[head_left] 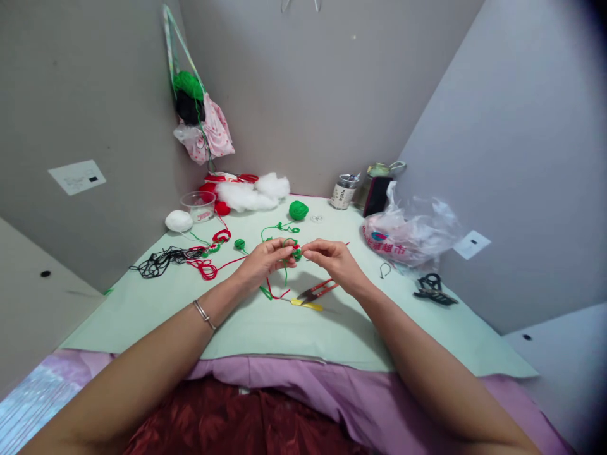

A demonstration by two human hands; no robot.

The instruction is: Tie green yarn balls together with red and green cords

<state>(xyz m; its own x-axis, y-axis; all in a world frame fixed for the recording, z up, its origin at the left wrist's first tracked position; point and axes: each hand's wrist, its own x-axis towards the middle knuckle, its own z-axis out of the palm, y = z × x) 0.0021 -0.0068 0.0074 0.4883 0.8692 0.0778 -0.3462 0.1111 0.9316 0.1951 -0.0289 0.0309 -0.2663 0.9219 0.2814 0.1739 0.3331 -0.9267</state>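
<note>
A small crocheted piece (296, 253) in green and red is pinched by my left hand (270, 258), with a green yarn strand hanging below. My right hand (332, 260) meets the piece from the right, its thumb and forefinger pressed together; what lies between those fingertips is too small to make out. Below the hands lie red-handled thread snips (317, 292) and a yellow-handled crochet hook (306, 304). Short red and green yarn ends rest near my left hand. Beyond it sit a green yarn ball (298, 210) and a smaller green ball (239, 244).
White stuffing (251, 194) and a clear plastic cup (199, 207) stand at the back left. Black cord (164, 260) lies tangled on the left. A plastic bag (408, 234), a phone (378, 196) and a pen cup (344, 192) are at the back right. Walls enclose the table.
</note>
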